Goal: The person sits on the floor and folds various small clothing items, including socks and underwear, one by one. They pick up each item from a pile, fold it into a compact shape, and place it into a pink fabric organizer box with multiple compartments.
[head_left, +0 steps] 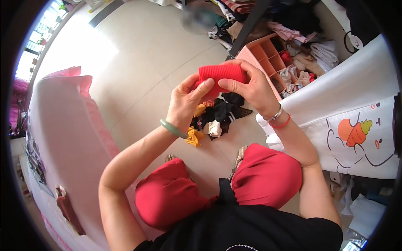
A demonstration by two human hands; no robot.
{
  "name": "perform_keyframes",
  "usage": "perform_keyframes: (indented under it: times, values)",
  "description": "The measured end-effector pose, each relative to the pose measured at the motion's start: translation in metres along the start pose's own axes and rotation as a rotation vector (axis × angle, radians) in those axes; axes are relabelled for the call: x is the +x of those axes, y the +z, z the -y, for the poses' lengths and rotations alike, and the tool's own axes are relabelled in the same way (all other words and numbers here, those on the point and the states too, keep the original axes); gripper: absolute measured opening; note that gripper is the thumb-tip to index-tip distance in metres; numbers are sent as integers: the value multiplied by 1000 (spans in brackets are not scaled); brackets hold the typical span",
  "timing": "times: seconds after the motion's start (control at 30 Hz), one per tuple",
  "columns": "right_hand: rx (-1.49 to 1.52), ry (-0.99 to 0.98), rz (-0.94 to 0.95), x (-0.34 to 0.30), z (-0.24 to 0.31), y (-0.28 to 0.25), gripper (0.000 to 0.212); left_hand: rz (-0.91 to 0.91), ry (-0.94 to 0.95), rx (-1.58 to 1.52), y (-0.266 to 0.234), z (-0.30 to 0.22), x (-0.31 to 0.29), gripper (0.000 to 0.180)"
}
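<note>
Both hands hold a red ribbed sock [222, 75], folded into a compact bundle, up in front of me. My left hand [188, 94] pinches its left end, thumb on the near face. From the right, my right hand [253, 85] grips the other end with its thumb laid across the front; the fingers behind are partly hidden. Below the hands, on the floor, lies a small pile of socks and cloth pieces [222, 111], mostly black, with a yellow piece [194, 137] and a cream piece [213, 129] at its near side.
A pink box with compartments [254, 52], partly filled with small clothes, stands at the far right. Folded clothes [289, 31] lie around it. A white cloth with a carrot print [360, 138] hangs at my right. At my left is a pale pink covered surface [63, 138].
</note>
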State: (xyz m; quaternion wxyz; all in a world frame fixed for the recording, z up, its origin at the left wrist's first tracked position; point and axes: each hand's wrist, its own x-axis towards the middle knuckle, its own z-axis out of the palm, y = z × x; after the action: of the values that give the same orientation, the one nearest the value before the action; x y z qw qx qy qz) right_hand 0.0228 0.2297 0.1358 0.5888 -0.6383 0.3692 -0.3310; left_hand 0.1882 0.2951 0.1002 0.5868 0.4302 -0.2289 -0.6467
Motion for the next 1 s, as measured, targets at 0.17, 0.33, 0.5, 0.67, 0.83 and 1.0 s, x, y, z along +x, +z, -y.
perform_keyframes:
  times: [0.17,0.33,0.5,0.67,0.83,1.0]
  values:
    - [116,46,-65,9,-8,-36,35,198,4,110,32,4,36,30]
    - [119,83,-254,2,-10,-82,32,265,-82,94,72,33,86,33]
    - [239,58,-541,15,-49,-131,37,267,-93,-199,129,94,149,34]
    - [64,-6,-732,20,-68,-168,38,276,-53,-220,164,138,184,34]
    - [-442,-35,-947,17,-77,-198,44,383,-129,-74,181,157,200,48]
    - [-655,-43,-1010,14,-97,-208,46,535,210,797,167,186,246,35]
